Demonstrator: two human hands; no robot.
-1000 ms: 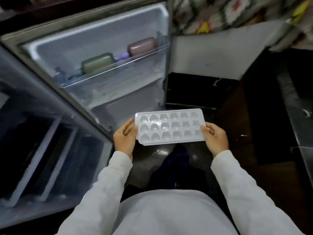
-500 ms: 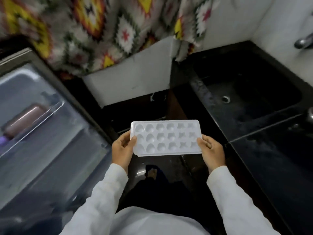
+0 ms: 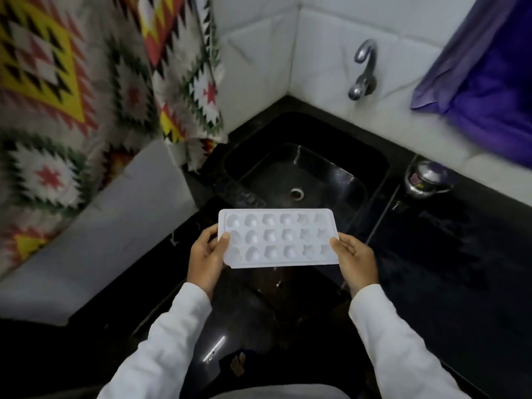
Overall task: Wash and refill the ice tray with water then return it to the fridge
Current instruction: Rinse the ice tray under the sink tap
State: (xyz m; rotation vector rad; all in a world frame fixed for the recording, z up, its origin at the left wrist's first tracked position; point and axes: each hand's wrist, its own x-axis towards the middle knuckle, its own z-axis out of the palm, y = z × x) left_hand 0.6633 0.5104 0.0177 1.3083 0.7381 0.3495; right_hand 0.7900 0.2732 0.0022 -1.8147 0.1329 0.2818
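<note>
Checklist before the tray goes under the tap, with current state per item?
1. Grip at both ends: left hand and right hand hold the ice tray by its short ends: ok.
2. Tray level, cavities up: ok.
3. Cavities free of ice: ok, none seen.
4. Nothing blocking the sink or its drain: ok.
5. Tray over the basin: not ok, held short of it on the near side.
6. Water running from the tap: not ok, no stream visible.
</note>
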